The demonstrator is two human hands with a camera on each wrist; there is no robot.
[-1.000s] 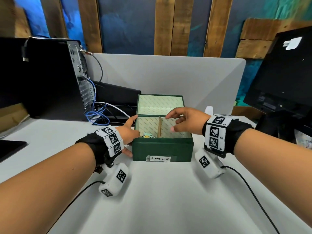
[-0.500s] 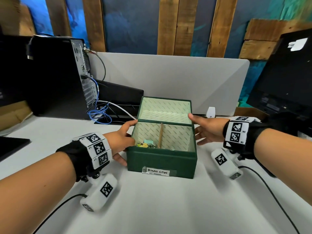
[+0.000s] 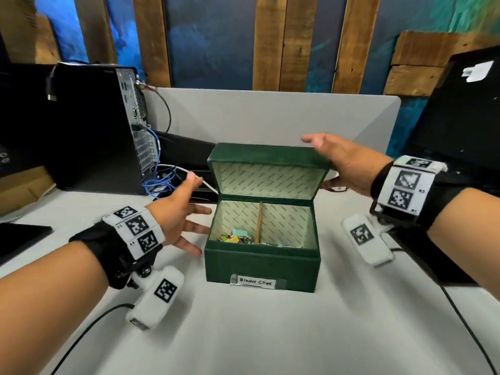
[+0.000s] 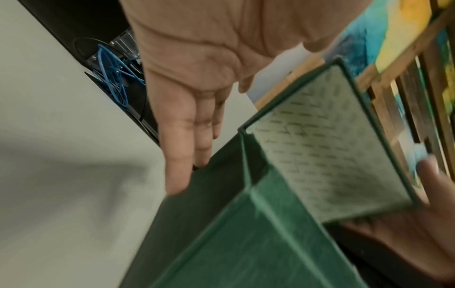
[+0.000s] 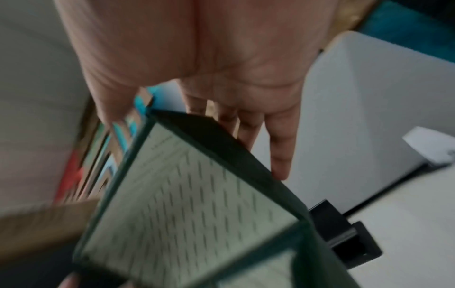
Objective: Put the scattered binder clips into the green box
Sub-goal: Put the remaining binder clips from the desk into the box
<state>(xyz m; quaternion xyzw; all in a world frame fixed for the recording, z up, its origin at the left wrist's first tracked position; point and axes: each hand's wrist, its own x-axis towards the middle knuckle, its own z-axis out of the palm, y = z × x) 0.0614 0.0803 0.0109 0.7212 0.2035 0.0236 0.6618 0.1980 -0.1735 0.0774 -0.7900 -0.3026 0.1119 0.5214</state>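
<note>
From the head view, the lid (image 3: 270,169) of the green box (image 3: 261,262) has tipped forward since half a second ago: the right hand (image 3: 343,161), fingers straight, pushes it closed, so the filling seems finished. Binder clips (image 3: 238,237) lie inside. At the left wrist, the left hand (image 4: 194,81) stays open, fingertips on the box wall. At the right wrist, the patterned lining (image 5: 192,204) is blurred.

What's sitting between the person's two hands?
The green box, lid half raised, sits between the left hand and right hand, clearest in the head view.
</note>
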